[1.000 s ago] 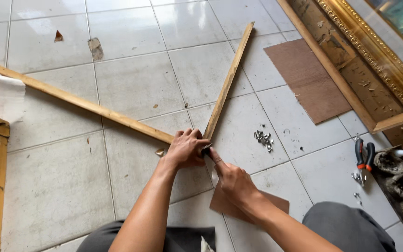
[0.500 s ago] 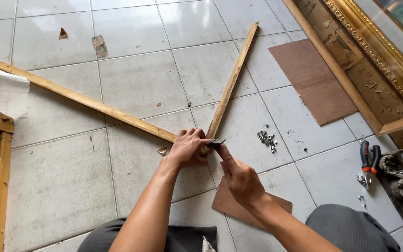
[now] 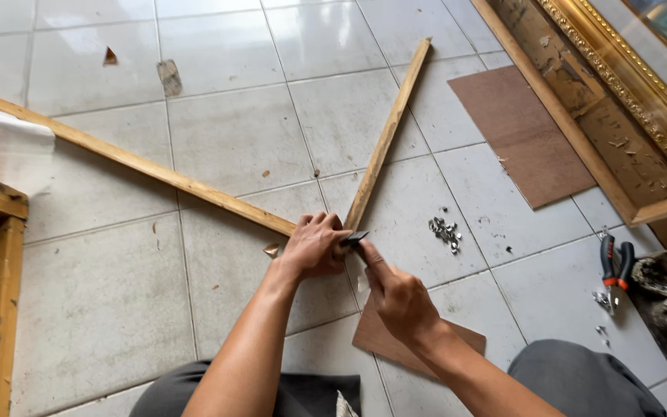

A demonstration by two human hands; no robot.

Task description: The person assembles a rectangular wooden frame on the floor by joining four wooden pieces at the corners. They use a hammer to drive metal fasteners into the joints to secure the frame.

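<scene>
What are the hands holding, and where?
The left hand grips the joined corner of two long pale wooden strips. The right hand holds a small dark tool by its near end against that corner.

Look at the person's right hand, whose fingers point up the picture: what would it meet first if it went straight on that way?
The right hand would most likely meet the small dark metal piece at its fingertips, then the left hand gripping the corner where two long pale wooden strips join. Depth is unclear.

Two wood strips [image 3: 384, 143] meeting corner-wise on tile.
</scene>
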